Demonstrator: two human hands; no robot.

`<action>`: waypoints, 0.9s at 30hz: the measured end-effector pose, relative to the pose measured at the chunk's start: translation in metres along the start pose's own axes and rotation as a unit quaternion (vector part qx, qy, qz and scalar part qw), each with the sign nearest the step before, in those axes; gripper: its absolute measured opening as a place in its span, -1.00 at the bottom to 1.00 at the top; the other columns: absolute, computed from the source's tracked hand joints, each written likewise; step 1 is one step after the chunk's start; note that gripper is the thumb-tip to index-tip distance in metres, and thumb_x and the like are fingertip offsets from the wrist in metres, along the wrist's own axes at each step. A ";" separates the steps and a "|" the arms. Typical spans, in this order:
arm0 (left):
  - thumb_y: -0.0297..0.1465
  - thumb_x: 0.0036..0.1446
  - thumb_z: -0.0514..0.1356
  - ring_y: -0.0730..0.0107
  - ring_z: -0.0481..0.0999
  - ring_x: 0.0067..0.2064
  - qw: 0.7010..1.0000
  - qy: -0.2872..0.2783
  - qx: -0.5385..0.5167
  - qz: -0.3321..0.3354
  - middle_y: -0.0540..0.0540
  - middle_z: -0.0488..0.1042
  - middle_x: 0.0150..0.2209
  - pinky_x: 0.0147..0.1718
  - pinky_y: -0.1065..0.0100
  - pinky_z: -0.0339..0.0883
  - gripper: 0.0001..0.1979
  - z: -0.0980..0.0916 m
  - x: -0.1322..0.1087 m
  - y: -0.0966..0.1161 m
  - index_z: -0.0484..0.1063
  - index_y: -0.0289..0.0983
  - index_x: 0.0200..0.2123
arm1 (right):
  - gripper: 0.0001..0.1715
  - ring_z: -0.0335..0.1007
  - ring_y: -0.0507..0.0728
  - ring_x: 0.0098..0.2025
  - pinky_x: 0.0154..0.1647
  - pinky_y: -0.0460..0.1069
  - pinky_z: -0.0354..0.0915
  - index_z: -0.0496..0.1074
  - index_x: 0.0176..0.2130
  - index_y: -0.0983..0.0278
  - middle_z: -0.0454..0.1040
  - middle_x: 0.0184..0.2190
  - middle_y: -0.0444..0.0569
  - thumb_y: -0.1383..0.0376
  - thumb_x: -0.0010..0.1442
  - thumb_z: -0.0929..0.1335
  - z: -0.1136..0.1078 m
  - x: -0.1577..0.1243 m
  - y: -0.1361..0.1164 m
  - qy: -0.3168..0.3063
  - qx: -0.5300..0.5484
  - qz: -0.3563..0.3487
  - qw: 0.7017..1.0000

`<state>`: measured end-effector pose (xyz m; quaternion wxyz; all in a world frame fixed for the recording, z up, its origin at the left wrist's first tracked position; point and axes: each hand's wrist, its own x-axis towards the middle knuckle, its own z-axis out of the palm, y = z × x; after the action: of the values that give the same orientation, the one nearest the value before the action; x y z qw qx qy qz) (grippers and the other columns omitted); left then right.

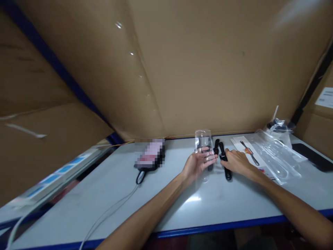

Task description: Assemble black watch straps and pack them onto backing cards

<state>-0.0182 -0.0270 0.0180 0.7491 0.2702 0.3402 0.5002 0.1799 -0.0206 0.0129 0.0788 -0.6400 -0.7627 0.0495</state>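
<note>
My left hand (199, 163) is closed around a clear plastic blister shell (203, 136), held upright over the table. My right hand (236, 161) grips a long black tool (228, 173) by its thicker middle; the tool's exact kind is not clear. A second black tool (216, 144) lies between my hands, partly hidden by the left fingers and the shell. Just right of my right hand is a printed card (247, 147) that pictures a similar tool with an orange part.
More clear plastic shells (275, 156) are piled at the right, in front of a cup with a straw (279, 128). A dark flat object (312, 157) lies beyond them. A phone (151, 152) with a cable sits left. Cardboard walls (208, 69) enclose the table.
</note>
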 end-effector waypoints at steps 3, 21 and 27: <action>-0.61 0.06 0.13 0.14 0.66 -0.11 0.999 -0.035 -0.012 0.012 -0.24 0.59 -0.20 0.12 0.04 0.45 -0.64 0.000 -0.003 -0.005 0.36 -0.33 -0.03 | -0.57 0.52 0.28 -0.23 -0.37 0.01 0.15 0.48 -0.10 0.34 0.57 -0.23 0.18 0.11 0.12 0.37 -0.003 0.006 0.006 -0.018 0.013 0.024 0.999; -0.10 0.38 -0.04 0.11 0.61 -0.18 0.998 -0.053 -0.031 -0.027 -0.29 0.53 -0.23 -0.05 -0.01 0.50 -0.57 -0.009 0.002 -0.003 0.42 -0.32 -0.13 | -0.85 0.20 -0.05 -0.59 -0.60 -0.13 0.06 0.35 -0.49 0.31 0.37 -0.61 -0.14 0.40 -0.02 0.43 -0.009 0.022 0.028 -0.070 0.643 0.137 0.751; -0.10 0.38 -0.02 0.10 0.62 -0.20 0.998 -0.058 -0.025 -0.027 -0.27 0.54 -0.21 -0.08 -0.03 0.52 -0.60 -0.007 0.001 -0.007 0.38 -0.29 -0.07 | -0.70 0.36 0.04 -0.48 -0.54 -0.12 0.16 0.43 -0.16 0.30 0.45 -0.50 -0.16 0.27 0.07 0.42 -0.012 0.014 0.007 0.095 0.623 0.029 0.776</action>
<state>-0.0193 -0.0284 0.0087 0.7871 0.2712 0.2906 0.4718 0.1864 -0.0061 0.0245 0.5308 -0.4741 -0.5353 0.4549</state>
